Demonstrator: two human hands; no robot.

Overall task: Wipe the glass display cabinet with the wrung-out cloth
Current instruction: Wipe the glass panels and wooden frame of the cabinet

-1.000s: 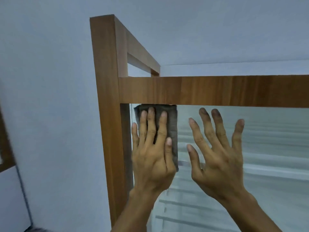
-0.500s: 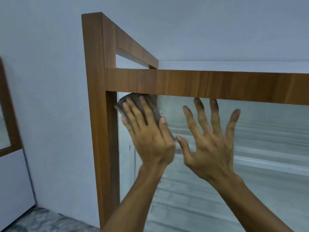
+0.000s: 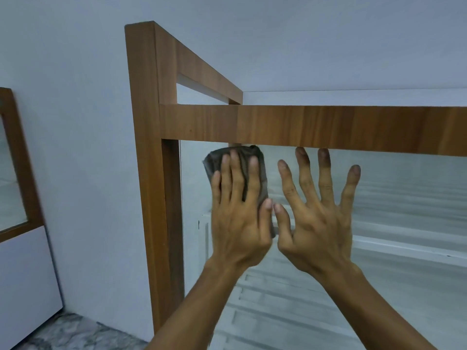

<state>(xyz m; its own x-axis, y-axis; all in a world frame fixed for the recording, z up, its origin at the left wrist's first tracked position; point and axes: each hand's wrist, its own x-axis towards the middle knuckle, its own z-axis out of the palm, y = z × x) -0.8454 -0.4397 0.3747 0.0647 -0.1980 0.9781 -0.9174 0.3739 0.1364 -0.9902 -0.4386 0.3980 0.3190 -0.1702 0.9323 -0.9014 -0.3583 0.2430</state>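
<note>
Here, in the head view, the left hand (image 3: 237, 213) lies flat on a folded dark grey cloth (image 3: 260, 170) and presses it against the glass pane (image 3: 404, 198) of the display cabinet (image 3: 144, 147). Its fingers are straight and close together, and the thumb lies along the cloth's right edge. The cloth sits in the pane's upper left corner, its top edge just under the wooden top rail (image 3: 328, 127) and its left edge near the upright corner post. The right hand (image 3: 318, 221) is just beside the left, thumb nearly touching thumb. Its fingers are straight and spread wide and it holds nothing. Its middle fingertip reaches the lower edge of the rail, and the fingertips look darkened. Whether its palm actually touches the glass cannot be told. White shelves (image 3: 404, 246) show blurred behind the pane. A pale wall (image 3: 75, 122) stands to the left, with a second wood-framed panel (image 3: 15, 147) at the edge and a marbled floor (image 3: 70, 332) below.
</note>
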